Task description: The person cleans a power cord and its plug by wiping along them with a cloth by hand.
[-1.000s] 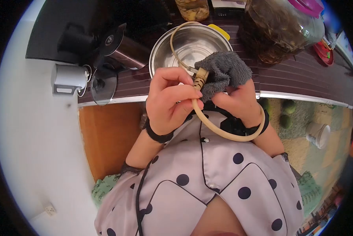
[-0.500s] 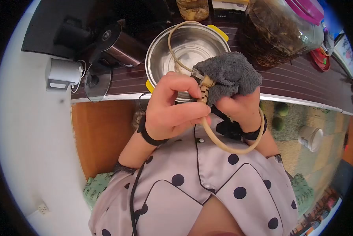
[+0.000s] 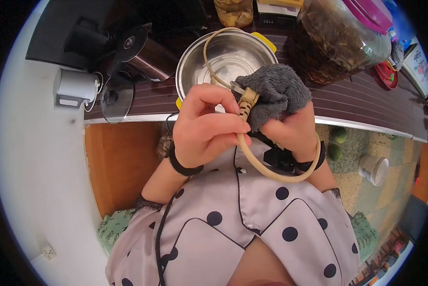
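My left hand point(image 3: 202, 126) pinches a beige power cord point(image 3: 276, 174) just below its plug point(image 3: 248, 98), which has a ribbed, slotted neck. A dark grey fluffy cloth point(image 3: 276, 88) is bunched in my right hand point(image 3: 292, 131), pressed against the side of the plug. From there one stretch of cord loops down and over toward my right wrist. A thinner stretch arcs up over the steel pot point(image 3: 185, 64) behind my hands. The pot has yellow handles, and my left hand hides part of its near rim.
A dark kettle point(image 3: 149, 55) and a glass lid point(image 3: 117, 100) stand left of the pot. Right of it is a large jar point(image 3: 343, 43) with a pink lid. Behind stands a smaller jar point(image 3: 234, 12). The counter's pale front edge point(image 3: 366, 127) runs before me; a white bucket point(image 3: 374, 169) is on the floor.
Both hands have shifted slightly, with the left moving a little to the left. The cloth has slid a little down and left beside the plug. Both grips stay closed.
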The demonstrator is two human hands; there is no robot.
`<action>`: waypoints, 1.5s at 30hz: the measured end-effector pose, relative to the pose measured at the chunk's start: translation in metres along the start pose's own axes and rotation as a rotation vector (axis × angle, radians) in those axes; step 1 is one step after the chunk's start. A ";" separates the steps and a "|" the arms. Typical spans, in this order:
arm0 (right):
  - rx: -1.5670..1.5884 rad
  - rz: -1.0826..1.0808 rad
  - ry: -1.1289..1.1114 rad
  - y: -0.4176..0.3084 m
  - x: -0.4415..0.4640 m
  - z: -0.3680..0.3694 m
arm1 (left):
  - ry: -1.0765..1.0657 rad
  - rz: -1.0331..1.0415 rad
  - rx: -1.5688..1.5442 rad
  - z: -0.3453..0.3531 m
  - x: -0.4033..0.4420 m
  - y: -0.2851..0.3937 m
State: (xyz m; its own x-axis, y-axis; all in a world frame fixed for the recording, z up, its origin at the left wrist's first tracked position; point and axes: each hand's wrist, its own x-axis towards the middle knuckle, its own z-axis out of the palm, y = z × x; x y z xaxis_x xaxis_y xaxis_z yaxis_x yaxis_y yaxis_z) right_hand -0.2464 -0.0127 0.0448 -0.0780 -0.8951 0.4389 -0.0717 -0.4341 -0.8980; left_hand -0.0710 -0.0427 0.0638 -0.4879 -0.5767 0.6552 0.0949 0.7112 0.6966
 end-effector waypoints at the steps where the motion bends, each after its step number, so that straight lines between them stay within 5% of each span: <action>1: 0.102 0.049 0.015 0.001 -0.001 0.000 | 0.007 -0.009 -0.009 0.001 0.000 0.000; 11: 0.035 0.049 0.007 0.003 -0.002 -0.008 | -0.128 0.037 0.089 0.002 0.004 0.004; 16: -0.113 -0.147 0.111 0.004 -0.001 -0.009 | 0.082 -0.078 0.192 0.011 -0.001 -0.009; 18: -0.139 -0.146 0.141 0.004 -0.002 -0.011 | 0.114 -0.201 -0.086 0.015 -0.003 -0.011; 20: -0.164 -0.143 0.168 0.005 -0.004 -0.010 | 0.117 -0.627 -0.586 0.011 -0.003 -0.010; 34: -0.285 -0.183 -0.082 -0.009 -0.001 -0.020 | 0.035 -0.347 -0.358 0.005 -0.004 -0.025; 45: -0.242 -0.034 -0.098 -0.018 -0.002 -0.018 | -0.011 -0.453 -0.340 -0.005 0.004 -0.010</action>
State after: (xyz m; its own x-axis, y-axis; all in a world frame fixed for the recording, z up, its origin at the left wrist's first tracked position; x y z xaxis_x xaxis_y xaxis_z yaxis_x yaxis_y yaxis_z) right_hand -0.2624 -0.0009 0.0610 0.0246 -0.8912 0.4529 -0.3093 -0.4376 -0.8443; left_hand -0.0699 -0.0544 0.0612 -0.5542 -0.7883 0.2675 0.1473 0.2233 0.9635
